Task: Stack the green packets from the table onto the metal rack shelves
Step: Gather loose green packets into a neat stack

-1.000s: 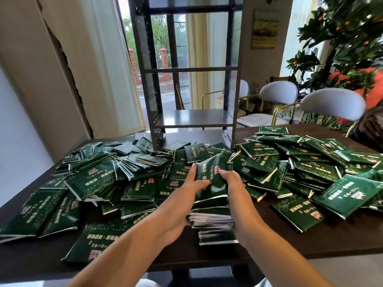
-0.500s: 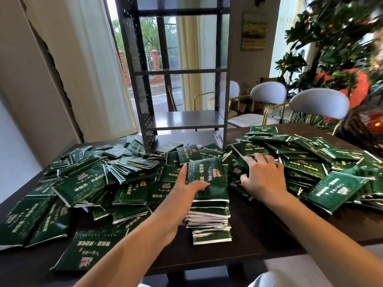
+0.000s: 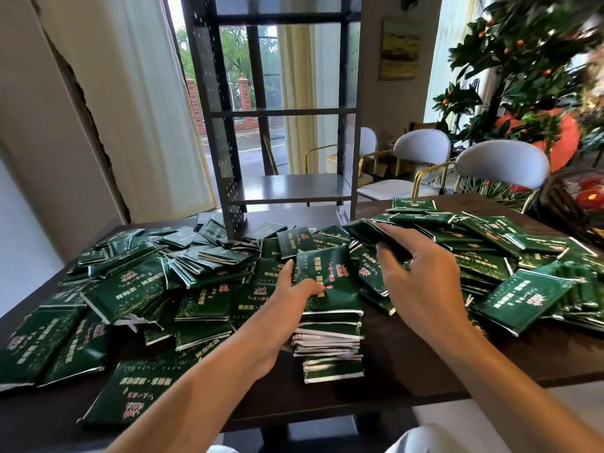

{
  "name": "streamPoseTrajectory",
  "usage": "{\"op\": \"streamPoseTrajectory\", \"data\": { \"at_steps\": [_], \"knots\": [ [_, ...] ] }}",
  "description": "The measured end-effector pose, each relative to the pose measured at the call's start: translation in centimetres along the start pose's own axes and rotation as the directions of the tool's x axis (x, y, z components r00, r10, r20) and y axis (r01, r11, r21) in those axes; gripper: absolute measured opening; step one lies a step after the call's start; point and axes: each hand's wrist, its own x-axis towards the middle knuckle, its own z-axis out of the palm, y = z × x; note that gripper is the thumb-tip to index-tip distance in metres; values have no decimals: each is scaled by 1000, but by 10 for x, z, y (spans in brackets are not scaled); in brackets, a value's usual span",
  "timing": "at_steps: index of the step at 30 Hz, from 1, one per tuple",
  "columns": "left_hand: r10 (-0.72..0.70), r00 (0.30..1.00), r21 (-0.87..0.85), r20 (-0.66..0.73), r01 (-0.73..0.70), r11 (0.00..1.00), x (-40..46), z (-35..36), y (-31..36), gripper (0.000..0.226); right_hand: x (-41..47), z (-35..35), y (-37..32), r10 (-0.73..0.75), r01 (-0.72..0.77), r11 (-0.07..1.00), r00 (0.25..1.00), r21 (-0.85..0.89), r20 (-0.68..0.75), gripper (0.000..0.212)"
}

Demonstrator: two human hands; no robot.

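Observation:
Green packets [image 3: 130, 289] lie scattered in heaps over the dark table [image 3: 408, 364]. A neat stack of packets [image 3: 330, 322] stands near the front edge. My left hand [image 3: 287, 299] grips this stack at its left side, thumb lying on the top packet. My right hand [image 3: 421, 273] is raised just right of the stack and holds a green packet [image 3: 369, 232] lifted off the right-hand heap. The dark metal rack [image 3: 287, 188] stands at the table's back, and its shelves bear nothing.
White chairs with gold frames [image 3: 500, 165] stand behind the table on the right. A potted tree with orange fruit [image 3: 529, 70] fills the right background. Curtains [image 3: 147, 109] and a window are behind the rack. A dark basket [image 3: 568, 204] sits at the far right.
My right hand left the stack, reached into the right-hand heap, and now has lifted a packet from it. My left hand has stayed on the stack.

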Motion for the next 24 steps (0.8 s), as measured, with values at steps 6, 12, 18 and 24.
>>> {"op": "streamPoseTrajectory", "data": {
  "at_steps": [6, 12, 18, 24],
  "knots": [
    [9, 1000, -47, -28, -11, 999, 6, -2, -2, 80, -21, 10, -16, -159, 177, 981, 968, -79, 196, 36],
    [14, 1000, -126, 9, -13, 992, 12, -9, -5, 55, -36, 20, -10, -231, 266, 958, 936, -107, 266, 44],
    [74, 997, -77, -2, -74, 994, 12, -4, -3, 35, -33, 15, -8, -223, 171, 956, 951, 237, 213, 35],
    [47, 999, -100, -15, -48, 994, 14, -9, -5, 84, 5, 18, 36, 9, 60, 954, 973, -294, 230, 44]
  ]
}}
